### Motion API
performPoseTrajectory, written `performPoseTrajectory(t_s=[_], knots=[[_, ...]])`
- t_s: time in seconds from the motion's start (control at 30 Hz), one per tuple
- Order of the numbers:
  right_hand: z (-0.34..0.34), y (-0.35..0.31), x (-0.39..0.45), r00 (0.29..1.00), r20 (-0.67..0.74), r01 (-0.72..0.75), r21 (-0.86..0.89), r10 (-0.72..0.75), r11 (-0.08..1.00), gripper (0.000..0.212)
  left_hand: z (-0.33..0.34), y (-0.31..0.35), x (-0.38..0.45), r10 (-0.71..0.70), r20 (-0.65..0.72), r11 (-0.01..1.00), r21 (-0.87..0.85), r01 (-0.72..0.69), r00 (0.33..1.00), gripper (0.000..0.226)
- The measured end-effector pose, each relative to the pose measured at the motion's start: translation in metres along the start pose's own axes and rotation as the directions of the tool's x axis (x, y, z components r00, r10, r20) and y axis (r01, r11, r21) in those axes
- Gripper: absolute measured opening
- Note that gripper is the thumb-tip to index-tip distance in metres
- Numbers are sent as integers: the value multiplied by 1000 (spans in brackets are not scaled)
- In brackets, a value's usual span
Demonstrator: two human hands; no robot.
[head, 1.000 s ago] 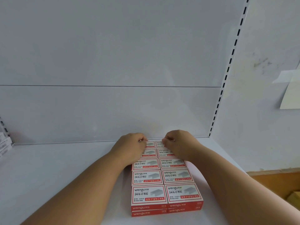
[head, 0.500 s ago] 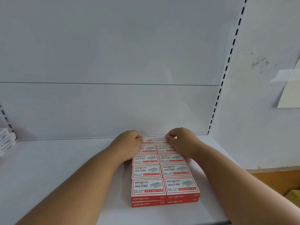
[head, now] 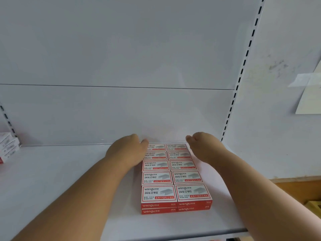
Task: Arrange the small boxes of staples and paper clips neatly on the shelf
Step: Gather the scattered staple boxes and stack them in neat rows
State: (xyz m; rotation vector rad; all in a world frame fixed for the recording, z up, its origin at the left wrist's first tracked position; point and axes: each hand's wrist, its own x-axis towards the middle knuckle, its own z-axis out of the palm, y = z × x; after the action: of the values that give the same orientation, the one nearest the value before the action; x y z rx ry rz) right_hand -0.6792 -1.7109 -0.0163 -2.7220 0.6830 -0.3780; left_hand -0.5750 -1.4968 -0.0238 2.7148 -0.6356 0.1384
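Against the far back panel I see the red-and-white cardboard staple boxes (head: 175,178) stacked in two columns on the white metal shelf (head: 60,180); my left hand (head: 127,152) and right hand (head: 203,146) flank them, fingers relaxed, holding nothing, with bare shelf to the left.

The block of staple boxes (head: 175,178) fills the shelf (head: 69,180) right of centre, two columns wide, two layers high at the front, its far row against the back panel (head: 112,115). The left hand (head: 127,152) and right hand (head: 202,146) flank its far end, closing the gaps there. Bare shelf lies open to the left, up to other boxes (head: 7,146) at the left edge. On the right only a narrow strip remains before the slotted upright (head: 232,105). Above the block, the space is open.
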Motion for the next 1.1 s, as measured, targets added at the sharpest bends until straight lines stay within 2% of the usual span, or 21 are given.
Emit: performPoseTrajectory(t_s=[0.13,0.6,0.83,0.93,1.1], knots=[[5,-1,-5,987,160,-6,-15,8,1000,47,3,-2,-5,37,156,998,46,-45,987,50],[8,0,-3,982,187,38,-45,-28,998,44,6,0,-4,99,122,992,64,-107,988,48],[5,3,-5,980,199,17,-9,-15,1000,50,0,-4,-5,66,95,996,56,-72,993,44],[5,3,-6,978,206,34,-21,-29,999,48,2,-2,-6,75,162,997,25,-80,984,44],[4,0,-9,977,213,25,-16,-21,1000,47,4,-1,-5,59,171,998,12,-62,984,45]])
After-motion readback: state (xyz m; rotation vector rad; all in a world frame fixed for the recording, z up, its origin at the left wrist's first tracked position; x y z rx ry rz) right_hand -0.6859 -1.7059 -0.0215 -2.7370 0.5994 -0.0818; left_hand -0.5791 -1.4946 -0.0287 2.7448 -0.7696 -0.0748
